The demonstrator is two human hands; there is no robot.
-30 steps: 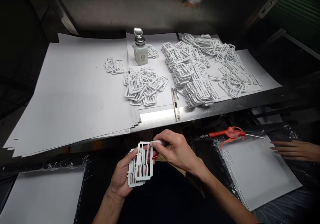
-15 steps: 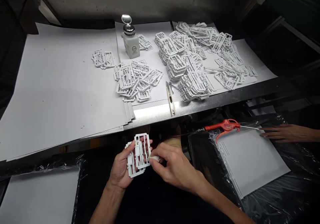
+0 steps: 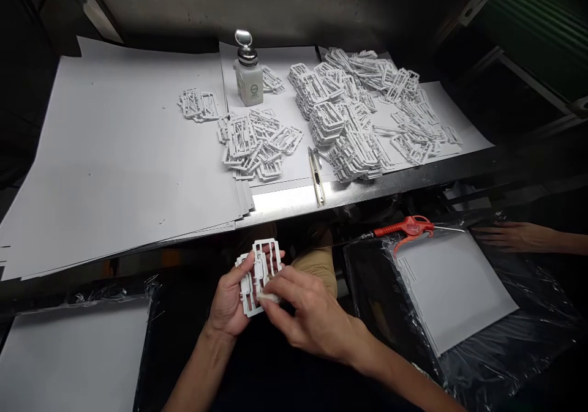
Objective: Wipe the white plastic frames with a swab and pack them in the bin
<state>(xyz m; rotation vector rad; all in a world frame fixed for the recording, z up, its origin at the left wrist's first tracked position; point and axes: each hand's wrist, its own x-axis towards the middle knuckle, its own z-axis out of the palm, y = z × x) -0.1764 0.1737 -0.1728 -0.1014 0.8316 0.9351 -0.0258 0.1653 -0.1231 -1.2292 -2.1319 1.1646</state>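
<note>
In front of the table edge, my left hand point(image 3: 229, 305) holds a few flat white plastic frames point(image 3: 248, 289) with cut-out slots, the thumb lying over them. My right hand point(image 3: 312, 314) pinches a small white wad point(image 3: 270, 297), perhaps cloth or cotton, against the lower part of the top frame. Its fingers cover part of that frame. On the table beyond lies a loose heap of like frames point(image 3: 257, 142), with a smaller group point(image 3: 198, 104) to its left.
A white pump bottle point(image 3: 250, 84) with a raised metal lid stands behind the heap. Stacked frames point(image 3: 328, 121) fill the right side. A utility knife point(image 3: 316, 179) lies near the edge. At right are a red air blow gun point(image 3: 408, 227), white paper point(image 3: 463, 295) and another person's hand point(image 3: 519, 237).
My right hand has moved the wad left, from the top frame's right edge onto its lower part. The view has shifted slightly.
</note>
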